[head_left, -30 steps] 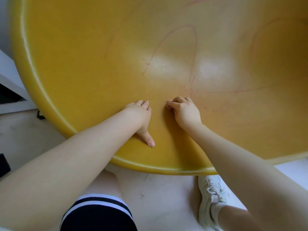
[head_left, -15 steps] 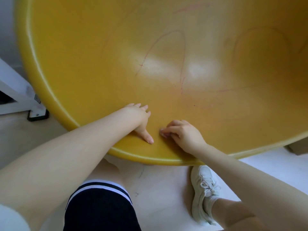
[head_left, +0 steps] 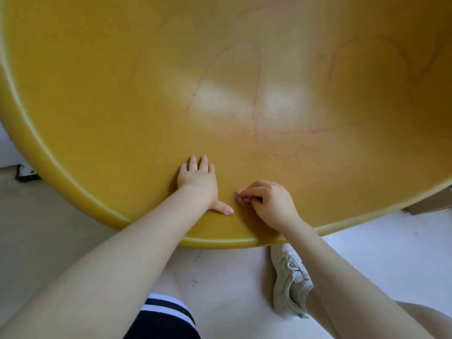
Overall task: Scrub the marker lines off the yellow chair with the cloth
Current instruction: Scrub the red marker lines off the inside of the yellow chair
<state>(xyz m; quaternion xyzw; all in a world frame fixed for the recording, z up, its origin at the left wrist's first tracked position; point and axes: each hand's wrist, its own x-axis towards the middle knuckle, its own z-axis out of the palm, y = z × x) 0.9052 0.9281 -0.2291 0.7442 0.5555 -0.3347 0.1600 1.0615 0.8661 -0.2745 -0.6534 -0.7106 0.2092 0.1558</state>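
Observation:
The yellow chair (head_left: pixel 102 113) fills most of the view as a wide curved shell. Faint red marker lines (head_left: pixel 255 99) loop across its middle and right side. My left hand (head_left: pixel 199 179) lies flat on the seat near the front rim, fingers straight and thumb spread toward the right. Just right of it, my right hand (head_left: pixel 271 203) curls its fingers around a small pinkish cloth (head_left: pixel 244 200), pressing it on the seat. Only a wad of the cloth shows between the fingertips.
The chair's front rim (head_left: pixel 220 241) runs just below both hands. Pale floor (head_left: pixel 220 277) lies under it, with my white sneaker (head_left: pixel 289 280) at the right and my knee in dark shorts at the bottom. A black-footed white frame (head_left: pixel 24 173) stands at the left edge.
My right hand with the cloth has slid down the seat from the marker lines toward the front rim. The left hand has stayed flat on the seat.

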